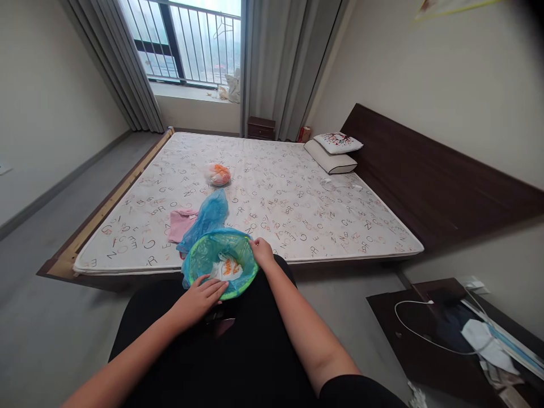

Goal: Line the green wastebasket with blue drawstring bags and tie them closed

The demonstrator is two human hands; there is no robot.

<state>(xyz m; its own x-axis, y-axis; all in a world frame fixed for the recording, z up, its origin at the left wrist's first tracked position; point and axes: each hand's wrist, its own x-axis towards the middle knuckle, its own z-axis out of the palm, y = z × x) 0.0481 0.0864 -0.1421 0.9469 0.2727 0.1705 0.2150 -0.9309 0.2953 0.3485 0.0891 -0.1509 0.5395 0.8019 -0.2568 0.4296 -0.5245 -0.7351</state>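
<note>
The left hand [203, 297] lay nearly flat and open across the near rim of a round green bin [249, 272], with its fingers slightly spread and no clear grip. The right hand [262, 252] was partly curled over the far rim, its fingers [256, 244] appearing to hold the edge. The bin sat on the person's lap [255, 345], which was covered in black clothing, and it was lined with a teal plastic liner [203, 263]. A white bag [226, 270] with orange markings lay inside it. Keeping the hands on opposite sides of the rim was a good way to steady the bin and keep its mouth open.

Just beyond the bin, a blue plastic bag [208, 216] lay on a mattress [306, 226], touching a pink cloth [182, 224]. Farther off lay a white and orange bundle [219, 174]. Near the far corner were a pillow [329, 157] and a cushion [338, 143]. Scattered letters, including C, E, N, O and R, patterned the mattress, but they formed no clear words. No brand or label could be read. A window [191, 48] stood beyond the bed.
</note>
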